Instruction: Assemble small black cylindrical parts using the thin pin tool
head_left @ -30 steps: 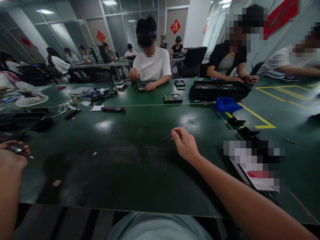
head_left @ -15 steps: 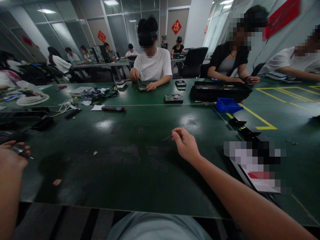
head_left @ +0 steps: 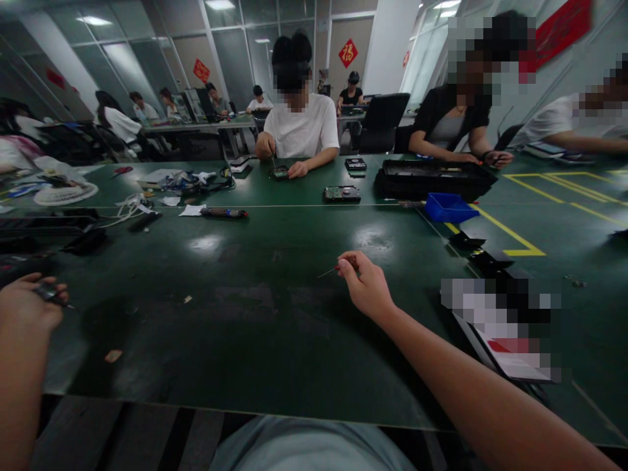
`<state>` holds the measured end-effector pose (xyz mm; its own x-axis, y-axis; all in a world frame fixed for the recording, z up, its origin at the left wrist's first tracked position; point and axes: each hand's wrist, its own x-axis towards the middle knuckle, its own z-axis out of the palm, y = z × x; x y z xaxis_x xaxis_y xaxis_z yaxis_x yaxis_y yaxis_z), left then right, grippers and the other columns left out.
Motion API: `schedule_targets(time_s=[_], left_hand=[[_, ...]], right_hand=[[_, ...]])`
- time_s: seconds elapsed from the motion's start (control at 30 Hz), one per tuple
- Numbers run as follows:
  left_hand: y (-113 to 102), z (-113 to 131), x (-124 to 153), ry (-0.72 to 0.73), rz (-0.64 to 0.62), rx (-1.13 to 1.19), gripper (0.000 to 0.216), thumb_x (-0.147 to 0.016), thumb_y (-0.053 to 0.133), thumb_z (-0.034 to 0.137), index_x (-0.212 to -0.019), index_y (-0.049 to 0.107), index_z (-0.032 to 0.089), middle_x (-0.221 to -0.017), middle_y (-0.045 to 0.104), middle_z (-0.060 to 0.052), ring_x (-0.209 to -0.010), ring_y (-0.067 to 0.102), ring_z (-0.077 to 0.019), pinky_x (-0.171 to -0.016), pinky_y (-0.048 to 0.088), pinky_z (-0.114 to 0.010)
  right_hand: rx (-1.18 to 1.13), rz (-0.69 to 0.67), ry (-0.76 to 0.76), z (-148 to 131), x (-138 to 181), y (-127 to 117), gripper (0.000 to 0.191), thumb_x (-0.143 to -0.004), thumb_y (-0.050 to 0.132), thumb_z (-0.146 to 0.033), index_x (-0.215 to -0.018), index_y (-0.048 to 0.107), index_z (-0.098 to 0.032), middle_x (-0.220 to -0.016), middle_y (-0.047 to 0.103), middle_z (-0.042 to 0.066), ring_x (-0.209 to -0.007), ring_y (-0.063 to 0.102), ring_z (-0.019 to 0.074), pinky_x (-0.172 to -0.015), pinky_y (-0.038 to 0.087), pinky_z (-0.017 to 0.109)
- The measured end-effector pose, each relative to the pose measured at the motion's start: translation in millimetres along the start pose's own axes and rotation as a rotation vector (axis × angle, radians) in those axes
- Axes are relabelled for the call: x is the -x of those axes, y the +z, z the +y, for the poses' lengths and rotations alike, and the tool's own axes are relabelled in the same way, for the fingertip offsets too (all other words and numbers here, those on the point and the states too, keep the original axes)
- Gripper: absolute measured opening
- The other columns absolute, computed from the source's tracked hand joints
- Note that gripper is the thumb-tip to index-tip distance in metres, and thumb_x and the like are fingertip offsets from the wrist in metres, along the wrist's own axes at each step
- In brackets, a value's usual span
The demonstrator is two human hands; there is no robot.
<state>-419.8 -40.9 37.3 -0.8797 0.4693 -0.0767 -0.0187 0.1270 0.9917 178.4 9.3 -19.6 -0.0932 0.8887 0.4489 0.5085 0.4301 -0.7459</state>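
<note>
My right hand (head_left: pixel 366 282) is held above the middle of the green table (head_left: pixel 235 366), closed in a pinch. Between its thumb and fingers is a small screwdriver (head_left: pixel 328 271) with a thin metal shaft and a bit of red at the grip; the shaft points left, and most of the handle is hidden. At the left edge my left hand (head_left: pixel 29 304) has its fingers curled around a dark, shiny tool (head_left: pixel 50 294) with a thin tip pointing right. Its exact kind is unclear.
Across the table a person in white works on a small circuit-board device (head_left: pixel 280 173). Nearby lie a hard drive (head_left: pixel 342 193), a black tray (head_left: pixel 436 178), a blue bin (head_left: pixel 449 207), a pen-like driver (head_left: pixel 224 212), cables (head_left: pixel 130 208) and a booklet (head_left: pixel 520 360).
My left hand has shifted slightly to the right with its tool, and the tool has turned a little. My right hand and the small screwdriver have hardly moved.
</note>
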Motion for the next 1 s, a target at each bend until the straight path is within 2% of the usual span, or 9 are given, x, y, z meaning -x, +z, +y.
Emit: schedule_targets(time_s=[0.1, 0.27, 0.4, 0.6, 0.8, 0.93, 1.0], left_hand=[[11.4, 6.5, 15.3, -0.049, 0.081, 0.052, 0.021, -0.07, 0.038, -0.002, -0.08, 0.044, 0.015, -0.069, 0.045, 0.003, -0.052, 0.047, -0.0093, -0.049, 0.041, -0.015], [38.5, 21.4, 43.7, -0.047, 0.017, 0.135, 0.024, -0.066, 0.041, -0.004, -0.08, 0.043, 0.015, -0.067, 0.045, 0.003, -0.054, 0.045, -0.0104, -0.056, 0.04, -0.019], [69.3, 28.1, 68.0, -0.063, -0.068, 0.176, 0.03, -0.063, 0.043, -0.004, -0.085, 0.045, 0.016, -0.069, 0.047, 0.002, -0.056, 0.046, -0.0118, -0.061, 0.04, -0.023], [126.1, 26.0, 115.5, -0.046, -0.403, 0.291, 0.032, -0.068, 0.051, 0.001, -0.097, 0.055, 0.016, -0.074, 0.054, -0.001, -0.065, 0.052, -0.015, -0.063, 0.041, -0.027], [184.7, 23.6, 187.5, -0.041, -0.749, 0.335, 0.036, -0.069, 0.051, 0.003, -0.103, 0.058, 0.013, -0.07, 0.055, -0.003, -0.063, 0.052, -0.0157, -0.061, 0.041, -0.026], [216.5, 19.1, 233.6, -0.041, -0.992, 0.349, 0.044, -0.061, 0.05, 0.005, -0.103, 0.061, 0.013, -0.071, 0.053, -0.003, -0.062, 0.052, -0.0155, -0.06, 0.041, -0.027], [230.1, 12.9, 254.9, -0.036, -1.117, 0.363, 0.04, -0.063, 0.051, 0.009, -0.101, 0.062, 0.014, -0.074, 0.053, -0.004, -0.064, 0.052, -0.0161, -0.061, 0.042, -0.029]], right_hand=[[0.002, -0.002, 0.007, -0.8, -0.2, -0.3, 0.018, -0.099, 0.05, -0.035, -0.097, 0.061, -0.022, -0.081, 0.072, 0.004, -0.076, 0.07, 0.0202, -0.072, 0.05, 0.032], [0.006, -0.009, 0.011, -0.7, -0.4, 0.0, 0.018, -0.099, 0.049, -0.036, -0.097, 0.061, -0.022, -0.08, 0.072, 0.003, -0.077, 0.07, 0.0202, -0.073, 0.05, 0.033], [-0.008, -0.007, 0.013, -1.4, -0.4, 0.4, 0.018, -0.099, 0.05, -0.036, -0.096, 0.061, -0.023, -0.081, 0.072, 0.004, -0.077, 0.071, 0.0205, -0.073, 0.05, 0.034], [-0.026, -0.002, 0.048, -0.6, -0.2, 0.2, 0.019, -0.099, 0.05, -0.038, -0.095, 0.061, -0.023, -0.08, 0.071, 0.003, -0.076, 0.071, 0.0206, -0.073, 0.051, 0.034], [-0.041, 0.001, 0.061, 1.0, -0.6, 0.8, 0.02, -0.098, 0.051, -0.039, -0.096, 0.062, -0.022, -0.081, 0.072, 0.003, -0.077, 0.071, 0.021, -0.073, 0.05, 0.034], [-0.029, 0.012, 0.056, 0.8, -0.8, -0.1, 0.021, -0.099, 0.05, -0.04, -0.097, 0.062, -0.023, -0.082, 0.073, 0.004, -0.078, 0.071, 0.0216, -0.073, 0.05, 0.035], [-0.028, 0.013, 0.058, 0.8, -0.6, -0.9, 0.021, -0.099, 0.05, -0.04, -0.098, 0.061, -0.023, -0.084, 0.073, 0.004, -0.078, 0.071, 0.0219, -0.074, 0.05, 0.035]])
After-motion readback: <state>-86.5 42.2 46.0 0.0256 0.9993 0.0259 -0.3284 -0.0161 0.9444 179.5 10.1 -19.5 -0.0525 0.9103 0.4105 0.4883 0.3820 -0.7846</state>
